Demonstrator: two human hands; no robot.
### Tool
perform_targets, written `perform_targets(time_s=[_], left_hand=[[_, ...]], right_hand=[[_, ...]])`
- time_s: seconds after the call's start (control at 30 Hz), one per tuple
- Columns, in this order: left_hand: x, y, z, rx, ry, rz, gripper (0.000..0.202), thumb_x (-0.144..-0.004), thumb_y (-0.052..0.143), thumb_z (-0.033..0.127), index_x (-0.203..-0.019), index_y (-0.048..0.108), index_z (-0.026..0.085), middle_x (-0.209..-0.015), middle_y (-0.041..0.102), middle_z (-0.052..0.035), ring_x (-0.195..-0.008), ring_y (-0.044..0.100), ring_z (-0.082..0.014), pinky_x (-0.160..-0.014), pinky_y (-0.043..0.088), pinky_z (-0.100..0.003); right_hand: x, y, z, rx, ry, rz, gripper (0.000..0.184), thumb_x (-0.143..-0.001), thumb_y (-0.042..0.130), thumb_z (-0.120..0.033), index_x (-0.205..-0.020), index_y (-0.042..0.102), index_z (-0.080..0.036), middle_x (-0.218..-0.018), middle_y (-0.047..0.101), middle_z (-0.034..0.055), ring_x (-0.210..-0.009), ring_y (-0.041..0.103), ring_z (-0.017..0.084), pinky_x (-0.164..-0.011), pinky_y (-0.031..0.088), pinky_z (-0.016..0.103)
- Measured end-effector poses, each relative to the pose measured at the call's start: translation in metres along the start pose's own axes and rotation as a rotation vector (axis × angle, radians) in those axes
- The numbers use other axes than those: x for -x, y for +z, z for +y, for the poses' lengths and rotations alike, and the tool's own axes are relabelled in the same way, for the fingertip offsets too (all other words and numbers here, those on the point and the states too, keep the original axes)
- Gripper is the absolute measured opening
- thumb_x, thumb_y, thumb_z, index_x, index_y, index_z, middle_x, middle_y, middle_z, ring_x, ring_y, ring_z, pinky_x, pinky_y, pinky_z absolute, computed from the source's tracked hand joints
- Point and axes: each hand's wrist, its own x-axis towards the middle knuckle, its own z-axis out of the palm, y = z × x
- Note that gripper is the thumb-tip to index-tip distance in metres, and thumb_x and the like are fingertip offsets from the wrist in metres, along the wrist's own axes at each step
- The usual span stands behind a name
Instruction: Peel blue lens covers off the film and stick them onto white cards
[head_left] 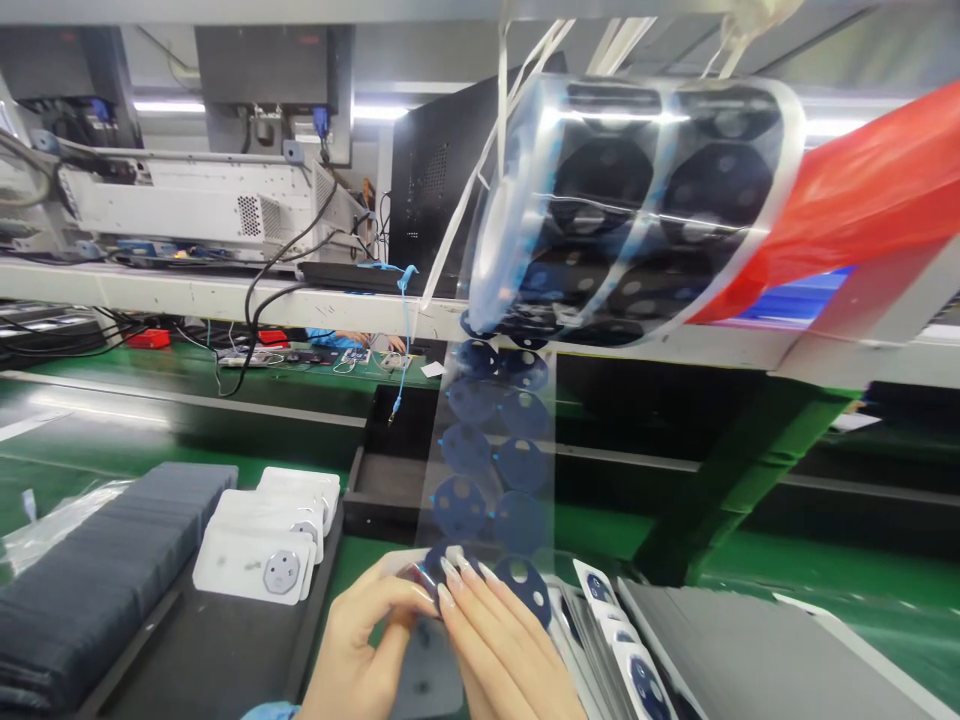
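A clear strip (487,480) with two columns of round dark stickers hangs down from a roll (667,210). My left hand (371,630) pinches the strip's lower left edge between thumb and fingers, bending it slightly. The fingers of my right hand (510,640) lie together, their tips on a dark sticker (435,565) at the strip's lower end. My right thumb is hidden. Under the hands a pale flat piece (427,665) is partly visible. To the right, thin upright pieces stand in a row, some with round dark stickers (646,685).
On the left are a long row of dark sheets (112,580) and white cards (255,560) on a black tray (225,640). An open black box (390,490) sits behind. A shelf beam (360,310) crosses overhead; red plastic (862,190) hangs right. Grey sheets (757,650) are at right.
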Motion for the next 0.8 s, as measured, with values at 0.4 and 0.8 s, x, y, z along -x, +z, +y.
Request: perform_targets(time_s=[0.4,0.8], left_hand=[[0.002,-0.004,0.011,0.097,-0.099,0.023,0.008,-0.089,0.074,0.025,-0.090,0.080,0.029,-0.088,0.082,0.0007,-0.077,0.074,-0.0153,-0.073,0.057,-0.016],[0.004,-0.004,0.012,0.126,0.026,0.004,0.013,-0.093,0.070,0.021,-0.089,0.078,0.031,-0.089,0.082,0.0023,-0.077,0.074,-0.0148,-0.074,0.057,-0.017]], right_hand=[[0.008,-0.005,0.000,0.049,-0.023,0.083,0.011,-0.094,0.071,-0.013,-0.087,0.076,-0.021,-0.087,0.084,-0.0011,-0.082,0.082,0.016,-0.094,0.062,0.024],[-0.015,-0.025,0.011,0.116,-0.170,-0.181,0.026,-0.103,0.053,-0.009,-0.093,0.076,-0.017,-0.087,0.084,0.0034,-0.085,0.081,0.017,-0.114,0.045,0.026]])
